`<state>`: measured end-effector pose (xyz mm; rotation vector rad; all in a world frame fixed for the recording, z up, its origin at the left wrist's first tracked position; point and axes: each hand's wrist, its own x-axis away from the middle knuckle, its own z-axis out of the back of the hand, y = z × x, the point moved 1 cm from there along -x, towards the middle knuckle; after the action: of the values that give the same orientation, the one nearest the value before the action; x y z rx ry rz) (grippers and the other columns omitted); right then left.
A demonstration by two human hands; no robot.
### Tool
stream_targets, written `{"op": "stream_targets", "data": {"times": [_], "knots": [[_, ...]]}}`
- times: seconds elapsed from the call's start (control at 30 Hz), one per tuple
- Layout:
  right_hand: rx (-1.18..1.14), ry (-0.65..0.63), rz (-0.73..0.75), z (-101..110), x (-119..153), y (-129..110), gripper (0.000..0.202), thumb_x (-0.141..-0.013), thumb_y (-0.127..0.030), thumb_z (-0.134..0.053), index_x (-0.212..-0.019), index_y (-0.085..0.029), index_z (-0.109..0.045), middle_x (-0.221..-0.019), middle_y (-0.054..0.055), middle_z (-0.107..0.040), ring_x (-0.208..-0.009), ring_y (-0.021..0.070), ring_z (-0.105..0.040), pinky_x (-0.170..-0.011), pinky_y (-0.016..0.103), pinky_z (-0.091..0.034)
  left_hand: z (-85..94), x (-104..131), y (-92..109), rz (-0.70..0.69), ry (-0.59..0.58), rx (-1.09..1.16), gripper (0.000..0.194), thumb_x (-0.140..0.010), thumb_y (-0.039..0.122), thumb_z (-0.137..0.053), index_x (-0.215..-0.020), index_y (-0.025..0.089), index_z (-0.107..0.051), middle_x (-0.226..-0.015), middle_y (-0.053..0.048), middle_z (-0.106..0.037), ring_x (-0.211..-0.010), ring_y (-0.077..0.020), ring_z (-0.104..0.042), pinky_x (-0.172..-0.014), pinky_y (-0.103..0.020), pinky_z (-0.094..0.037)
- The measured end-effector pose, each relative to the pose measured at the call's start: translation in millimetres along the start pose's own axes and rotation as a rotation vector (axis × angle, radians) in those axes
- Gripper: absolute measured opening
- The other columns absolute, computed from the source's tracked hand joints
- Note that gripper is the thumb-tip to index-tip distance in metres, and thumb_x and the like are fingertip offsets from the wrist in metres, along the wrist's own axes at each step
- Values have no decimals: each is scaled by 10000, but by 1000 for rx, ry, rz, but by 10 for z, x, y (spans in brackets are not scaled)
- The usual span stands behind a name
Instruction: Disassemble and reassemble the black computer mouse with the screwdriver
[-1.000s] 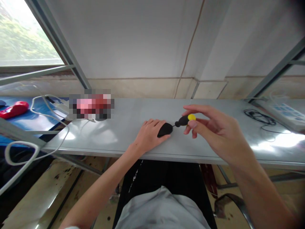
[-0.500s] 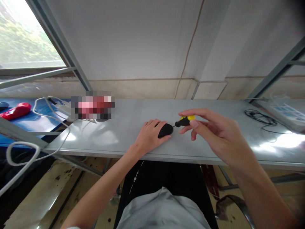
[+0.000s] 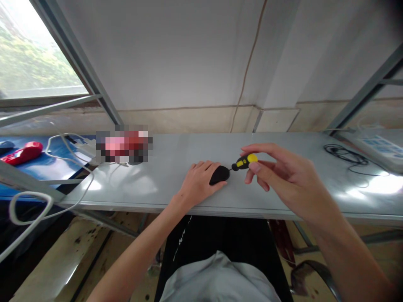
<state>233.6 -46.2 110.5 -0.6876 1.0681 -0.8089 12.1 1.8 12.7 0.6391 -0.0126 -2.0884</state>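
A black computer mouse (image 3: 219, 175) rests on the grey desk (image 3: 176, 151), with my left hand (image 3: 201, 180) wrapped around its left side and thumb along the near edge. To its right, my right hand (image 3: 270, 167) holds a small black-and-yellow screwdriver (image 3: 244, 162) by the fingertips, its handle tilted up to the right. The thin shaft points left and meets the right end of the mouse. Whether the tip sits in a screw or only touches the shell is too small to tell.
A coiled black cable (image 3: 344, 154) lies on the right of the desk, near a pale box (image 3: 380, 147). At the left are a white cable (image 3: 47, 197), a red object (image 3: 25, 153) on a blue surface, and a blurred-out patch (image 3: 124, 144). Metal posts frame both sides.
The fingers of my right hand have shifted on the screwdriver handle, which has turned and shows more of its yellow markings. My left hand stays on the mouse. The view has tilted slightly.
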Motion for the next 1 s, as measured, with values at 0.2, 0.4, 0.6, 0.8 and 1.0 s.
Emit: {"op": "stream_targets", "data": {"times": [0.2, 0.4, 0.6, 0.8, 1.0], "knots": [[54, -39, -16, 15, 11, 1, 314, -1066, -438, -660, -1322, -271, -731, -747, 9, -743, -555, 129, -609, -514, 259, -487, 0, -1, 0, 2, -4, -21, 503, -1015, 514, -711, -1414, 228, -600, -1331, -93, -725, -1206, -321, -675, -1033, -475, -516], [46, -18, -36, 12, 4, -44, 294, -1053, -443, -670, -1269, -265, -760, -867, 44, -808, -610, 146, -670, -586, 278, -581, -1, -5, 3, 0, -5, -18, 503, -1011, 524, -714, -1404, 231, -602, -1309, -88, -729, -1190, -319, -675, -1021, -469, -520], [-19, 31, -48, -31, -21, -103, 256, -991, -408, -756, -1195, -256, -784, -971, 65, -799, -701, 176, -750, -579, 281, -617, -5, -8, 6, 9, -4, -35, 499, -1004, 530, -717, -1392, 236, -604, -1285, -94, -726, -1174, -322, -678, -1007, -464, -521], [-80, 46, -17, -87, -8, -67, 161, -986, -360, -770, -1114, -272, -811, -1107, 63, -745, -718, 139, -735, -571, 257, -611, -12, -8, 11, 8, -9, -51, 521, -1010, 539, -710, -1406, 222, -595, -1302, -98, -720, -1168, -321, -677, -1001, -465, -520], [-39, 43, -10, -91, -11, -61, 244, -1004, -401, -748, -1197, -255, -774, -1035, 60, -760, -703, 147, -737, -563, 253, -607, -18, -5, 3, 2, 1, -46, 503, -1003, 528, -720, -1395, 239, -596, -1310, -97, -718, -1191, -323, -670, -1017, -469, -519]]}}
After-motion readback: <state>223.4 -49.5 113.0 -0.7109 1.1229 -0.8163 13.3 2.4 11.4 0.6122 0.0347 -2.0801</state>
